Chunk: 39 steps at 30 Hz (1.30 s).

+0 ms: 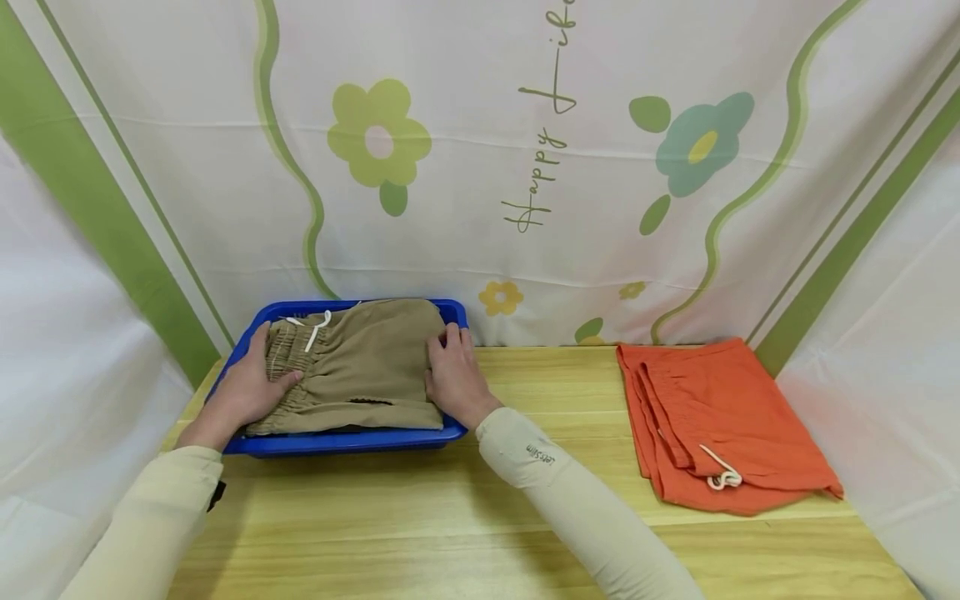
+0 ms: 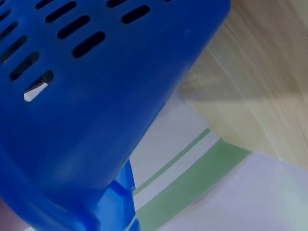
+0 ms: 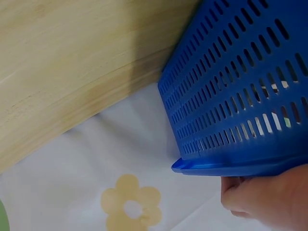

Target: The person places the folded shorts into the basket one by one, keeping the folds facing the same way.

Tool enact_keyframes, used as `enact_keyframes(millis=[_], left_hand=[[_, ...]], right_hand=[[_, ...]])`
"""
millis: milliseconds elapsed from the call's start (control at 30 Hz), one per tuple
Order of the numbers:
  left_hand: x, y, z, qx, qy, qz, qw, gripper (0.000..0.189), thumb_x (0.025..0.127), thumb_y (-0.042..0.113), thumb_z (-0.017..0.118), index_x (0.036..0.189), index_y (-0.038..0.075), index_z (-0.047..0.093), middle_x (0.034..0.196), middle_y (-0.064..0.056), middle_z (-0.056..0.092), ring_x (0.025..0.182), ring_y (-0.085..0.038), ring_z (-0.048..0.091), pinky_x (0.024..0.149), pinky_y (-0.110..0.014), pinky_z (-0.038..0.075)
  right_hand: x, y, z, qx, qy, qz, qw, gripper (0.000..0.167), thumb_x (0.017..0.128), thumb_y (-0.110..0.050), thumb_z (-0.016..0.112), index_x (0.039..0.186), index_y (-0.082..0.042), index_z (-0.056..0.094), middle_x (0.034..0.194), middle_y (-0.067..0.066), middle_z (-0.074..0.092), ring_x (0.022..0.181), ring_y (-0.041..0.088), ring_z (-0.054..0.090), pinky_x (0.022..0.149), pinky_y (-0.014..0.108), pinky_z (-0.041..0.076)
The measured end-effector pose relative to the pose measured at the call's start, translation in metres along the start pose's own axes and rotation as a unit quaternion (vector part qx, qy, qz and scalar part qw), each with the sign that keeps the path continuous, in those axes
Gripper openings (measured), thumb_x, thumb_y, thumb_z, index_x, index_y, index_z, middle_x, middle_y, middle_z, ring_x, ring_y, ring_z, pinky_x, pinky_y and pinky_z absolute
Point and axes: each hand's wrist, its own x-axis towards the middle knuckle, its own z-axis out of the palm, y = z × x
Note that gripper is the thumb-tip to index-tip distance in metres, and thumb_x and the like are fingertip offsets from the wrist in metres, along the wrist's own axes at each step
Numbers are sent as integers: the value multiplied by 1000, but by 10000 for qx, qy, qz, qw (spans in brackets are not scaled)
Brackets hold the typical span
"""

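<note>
Folded khaki shorts (image 1: 375, 350), with a gathered waistband and white drawstring at the left, lie in a blue plastic basket (image 1: 337, 442) in the head view. My left hand (image 1: 243, 387) holds their waistband end, thumb on top and fingers down along the basket's left side. My right hand (image 1: 457, 375) holds the opposite end with curled fingers, close to the basket's right rim. Its fingertips are partly hidden. The left wrist view shows mostly the slotted basket wall (image 2: 96, 115). In the right wrist view, my right hand (image 3: 269, 197) is at the rim of the basket (image 3: 240, 96).
Folded orange shorts (image 1: 720, 425) with a white drawstring lie at the right side of the wooden table (image 1: 360, 525). Behind the table hangs a white curtain (image 1: 465, 208) with printed flowers and green stripes; more white cloth borders both sides.
</note>
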Motion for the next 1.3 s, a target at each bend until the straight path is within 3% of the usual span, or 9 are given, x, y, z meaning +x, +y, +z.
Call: enact_keyframes(millis=[167,433,567,733,900,1067,1300], left_hand=[[-1,-1,2,269,82,382,9989,88,105,34,55,162,4,-4,159,-39,10,132,-68,24,100,-78,28],[-2,-1,2,404,-99,380,9984,87,107,37,48,160,3,-12,156,-44,10,130,-68,28,99,-76,32],[-4,0,1,405,-237,338,9983,87,108,40,44,159,0,-15,152,-47,13,130,-67,29,100,-76,33],[-7,3,-1,366,-254,310,9985,87,108,40,44,159,-2,-14,148,-52,16,128,-71,27,96,-78,33],[-12,10,-5,404,-117,302,9987,85,107,42,47,159,-7,0,144,-55,16,125,-73,26,95,-79,32],[-18,18,-7,557,73,373,9977,80,107,42,48,156,-12,15,146,-51,17,129,-71,22,99,-79,27],[-27,35,-5,744,400,599,9946,73,106,42,50,153,-11,30,147,-48,22,128,-71,24,99,-78,27]], right_hand=[[1,-1,1,-559,-212,-38,9982,7,90,-14,70,90,-7,67,113,15,52,102,31,43,91,40,39],[3,-5,-1,-1069,-845,108,9906,14,92,-18,64,81,-11,68,121,16,54,108,33,44,93,42,37],[3,-5,-3,-1063,-1001,94,9892,15,93,-21,64,82,-12,68,119,15,55,107,32,45,92,41,37],[0,-4,-7,-639,-928,78,9936,18,93,-23,67,78,-13,66,116,13,55,104,30,45,92,40,37],[-4,0,-15,-371,-820,-13,9959,17,93,-25,70,95,-9,71,115,13,56,103,30,46,95,41,38],[-7,6,-25,-270,-694,27,9972,31,95,-26,71,117,-5,71,116,14,58,107,31,49,98,44,42],[-11,16,-35,29,-668,186,9976,36,96,-24,71,125,-4,69,119,13,59,110,31,53,96,46,44]])
